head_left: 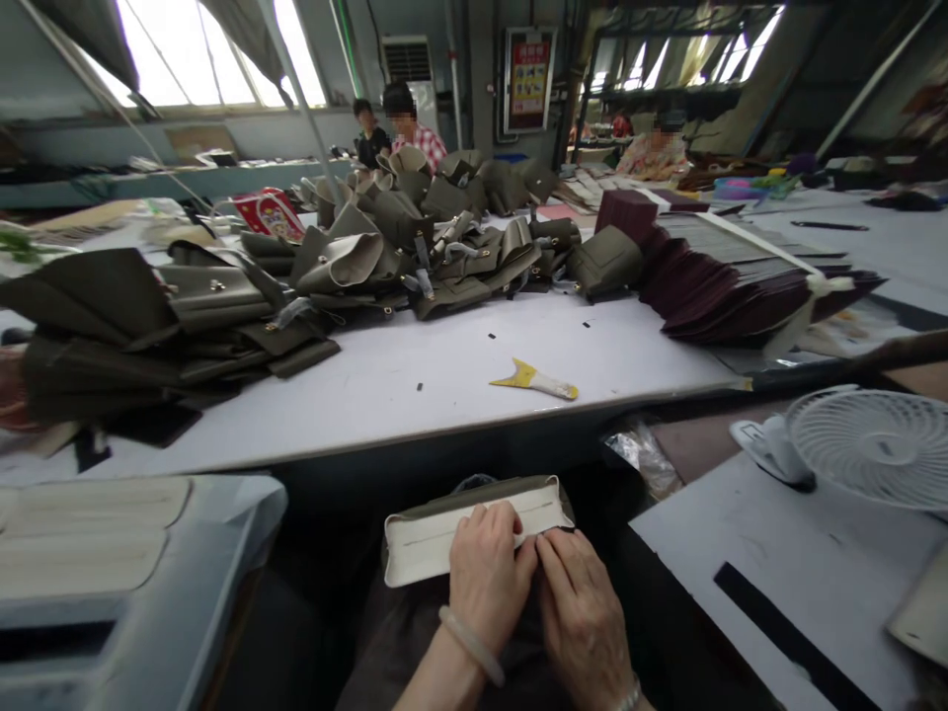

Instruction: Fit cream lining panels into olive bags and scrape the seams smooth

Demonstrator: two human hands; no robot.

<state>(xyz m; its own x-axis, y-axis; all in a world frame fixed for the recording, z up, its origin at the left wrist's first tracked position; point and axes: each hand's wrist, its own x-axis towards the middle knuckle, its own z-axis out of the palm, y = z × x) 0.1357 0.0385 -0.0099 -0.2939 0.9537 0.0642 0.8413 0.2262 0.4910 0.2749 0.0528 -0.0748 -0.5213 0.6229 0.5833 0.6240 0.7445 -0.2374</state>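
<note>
A dark olive bag piece [511, 488] lies across my lap, its long cream panel [422, 541] facing up with a thin line along the middle. My left hand [485, 563] is closed on the panel's near edge, fingers curled over the cream face. Close beside it, my right hand [582, 592] pinches the same edge near the right end, with its fingertips bent inward. The two thumbs almost meet, and the bit of edge between them is mostly hidden by the fingers.
Ahead is a white table [370, 395] bearing heaped olive bags [415, 227], a yellow-and-white scraper [533, 379] and a tied maroon stack [667, 267]. A small fan [881, 444] stands at right, a plastic-covered box [222, 523] at left. Several people sit farther back.
</note>
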